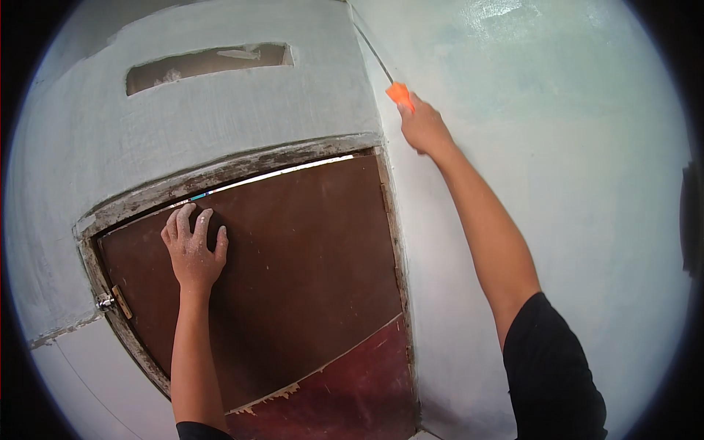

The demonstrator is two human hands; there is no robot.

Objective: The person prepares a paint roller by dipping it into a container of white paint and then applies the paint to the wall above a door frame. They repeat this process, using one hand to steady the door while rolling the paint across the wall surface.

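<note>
My left hand lies flat with fingers spread on the upper part of a brown wooden door, just below its top edge. My right hand is raised high and shut on the orange handle of a long thin tool. The tool's metal shaft runs up and left along the inner corner where two pale plastered walls meet. Dust or plaster whitens the left hand.
A rough, paint-splashed door frame surrounds the door. A metal latch sits on the left jamb. Above the door is a rectangular vent opening. The pale green wall fills the right side. The door's lower panel is reddish.
</note>
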